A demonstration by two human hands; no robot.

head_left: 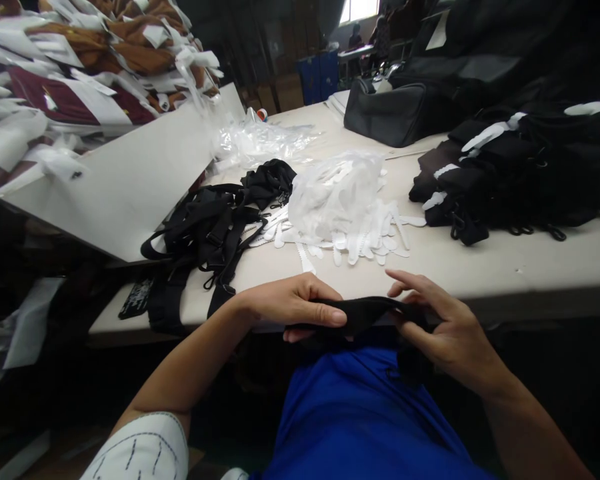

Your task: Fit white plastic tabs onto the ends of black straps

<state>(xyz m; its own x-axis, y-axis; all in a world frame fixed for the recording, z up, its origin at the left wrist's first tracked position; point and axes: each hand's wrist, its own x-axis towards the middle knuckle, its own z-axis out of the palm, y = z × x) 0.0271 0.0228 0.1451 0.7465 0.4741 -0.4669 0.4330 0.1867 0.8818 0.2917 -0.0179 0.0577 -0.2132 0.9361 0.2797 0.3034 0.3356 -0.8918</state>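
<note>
A black strap (367,311) is stretched between my two hands at the table's front edge, above the blue cloth on my lap. My left hand (300,307) is closed on its left part, thumb on top. My right hand (435,320) has its thumb and fingers around the right part, with the forefinger raised. Beyond them lie white toothed strips (353,250), partly under a clear plastic bag (335,193). Black straps with hooks (220,230) are heaped to the left.
Folded black pieces (520,180) with hooks and white strips pile up at the right. A black bag (385,110) stands behind. At left, a white box (130,180) sits below wrapped garments (90,100). People are far back.
</note>
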